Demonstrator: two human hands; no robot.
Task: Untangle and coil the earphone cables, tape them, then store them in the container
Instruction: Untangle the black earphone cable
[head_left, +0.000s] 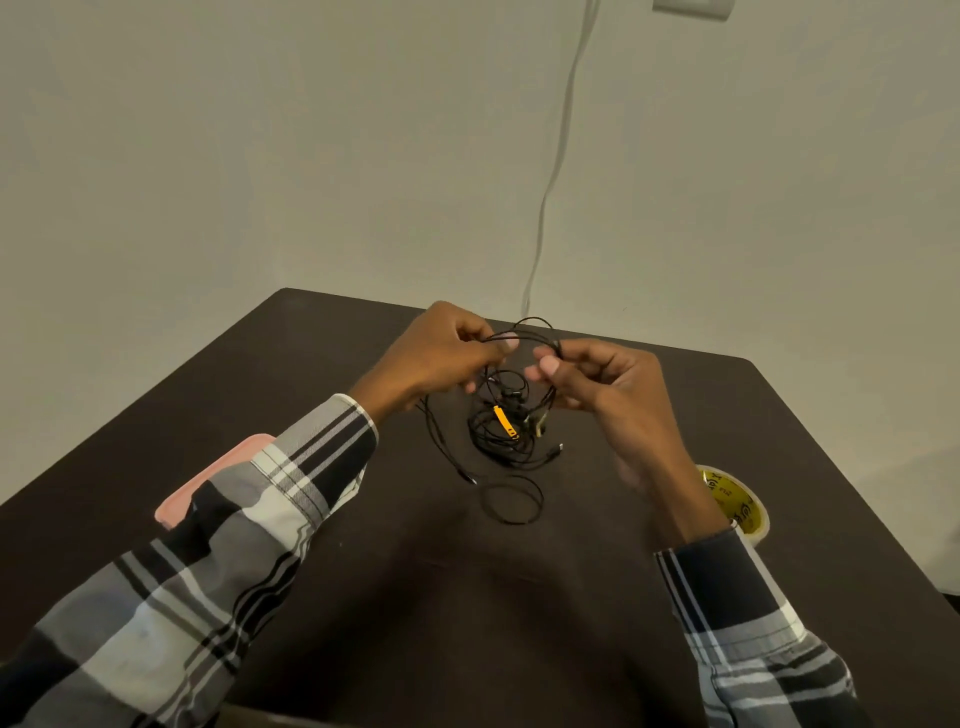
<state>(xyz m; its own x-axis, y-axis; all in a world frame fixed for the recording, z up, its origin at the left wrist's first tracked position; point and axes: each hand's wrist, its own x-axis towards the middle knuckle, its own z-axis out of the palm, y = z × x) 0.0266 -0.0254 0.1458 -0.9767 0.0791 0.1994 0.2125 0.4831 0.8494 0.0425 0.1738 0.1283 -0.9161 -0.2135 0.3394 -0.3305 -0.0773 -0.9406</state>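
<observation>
A tangle of black earphone cables (506, 431) with an orange inline piece lies in the middle of the dark table (519, 597). Part of it is lifted off the table between both hands. My left hand (447, 353) pinches a black strand between thumb and fingers at the top of the loop. My right hand (602, 384) pinches the same loop just to the right, fingers curled. One loose loop of cable (514, 501) rests on the table nearer to me. A roll of tape (735, 504) with yellow print sits at the right, partly behind my right wrist.
A pink flat object (208, 478) lies at the left, half hidden under my left sleeve. A white cord (558, 156) hangs down the wall behind the table. The rim of a brown box (270, 719) shows at the bottom edge.
</observation>
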